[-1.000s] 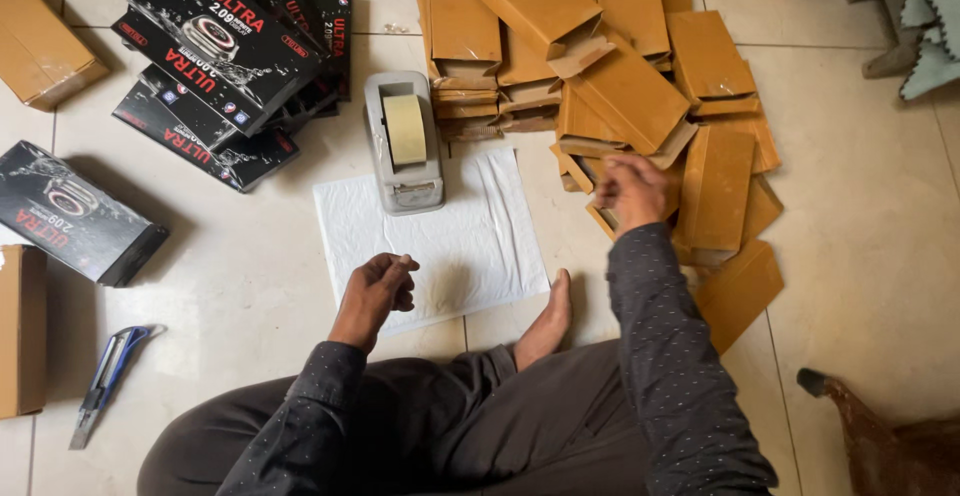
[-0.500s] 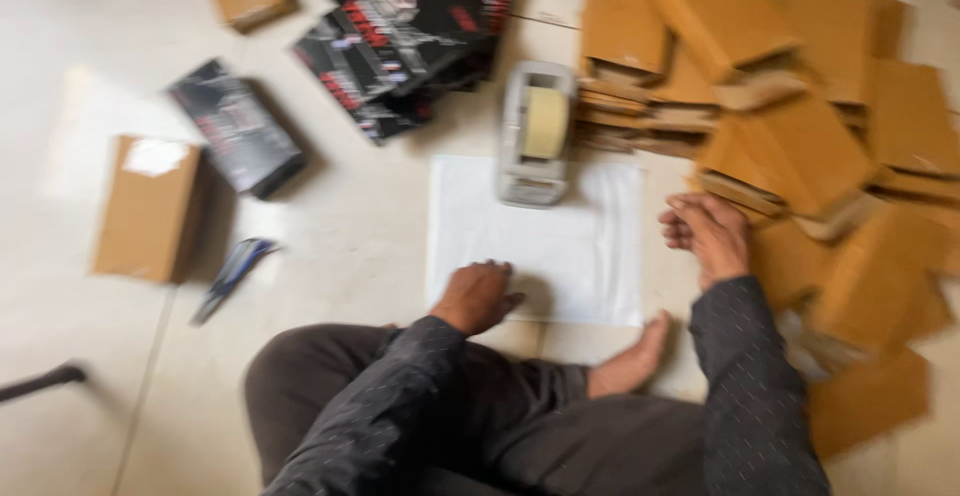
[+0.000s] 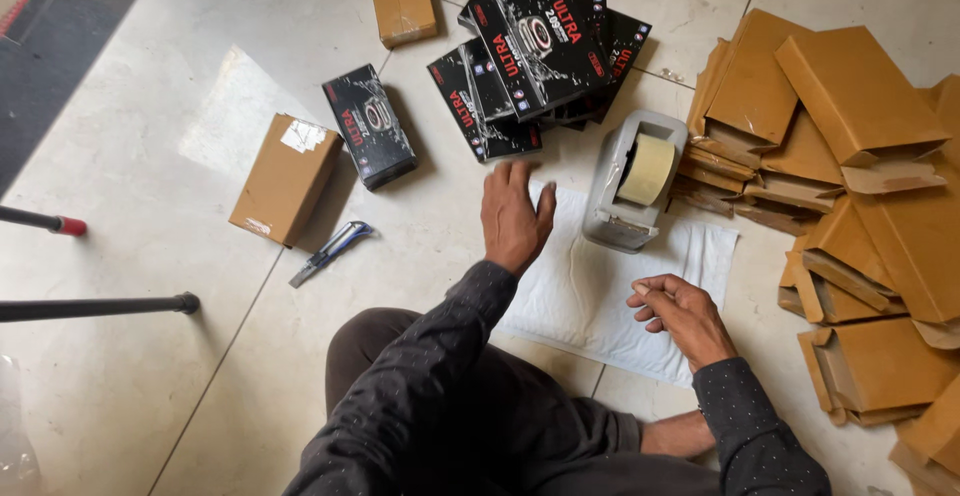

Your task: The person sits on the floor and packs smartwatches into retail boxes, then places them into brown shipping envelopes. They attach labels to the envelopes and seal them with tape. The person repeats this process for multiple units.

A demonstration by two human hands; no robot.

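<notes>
the pale tiled floor (image 3: 150,376) carries everything here, and the biggest thing on it is the heap of flat brown cardboard mailer boxes (image 3: 860,186) off to the right, then the stack of glossy black printed product boxes (image 3: 535,51) at the top, then the white padded sheet (image 3: 585,286) in front of the seated person, with the grey tape dispenser (image 3: 635,181) standing on its far edge; the left hand (image 3: 515,218) is stretched forward with fingers spread and empty, just short of the black stack, so the step looks like fetching a black box, and the next move would call for closing on the nearest one and lifting it clear; the right hand (image 3: 680,311) rests on the sheet, fingers loosely curled, seemingly holding nothing; a small blue-grey utility knife (image 3: 330,253) lies to the left
</notes>
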